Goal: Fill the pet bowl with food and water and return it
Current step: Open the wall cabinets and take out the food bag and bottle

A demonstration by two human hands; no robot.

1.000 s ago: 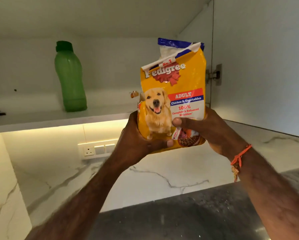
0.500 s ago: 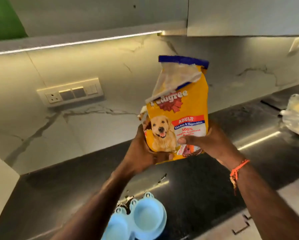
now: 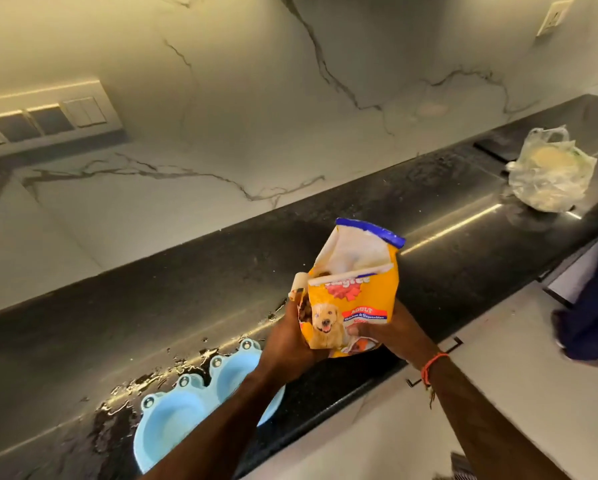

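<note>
I hold an opened yellow dog-food bag (image 3: 354, 289) upright over the black counter (image 3: 186, 306). My left hand (image 3: 287, 344) grips its lower left side and my right hand (image 3: 391, 332) grips its lower right, thumb on the front. The torn top gapes and brown kibble shows inside. A light-blue double pet bowl (image 3: 176, 410) with frog-eye bumps sits on the counter below and left of the bag, partly hidden by my left forearm. Both of its cups look empty.
Water is splashed on the counter around the bowl (image 3: 145, 379). A clear plastic bag with something pale inside (image 3: 552, 171) sits at the counter's far right. A switch panel (image 3: 41, 121) is on the marble wall. A person's dark-clad leg (image 3: 592, 289) stands at right.
The bag has come down from the cupboard shelf to just above the counter, still in both hands. My view has tilted down, so the blue bowl now shows.
</note>
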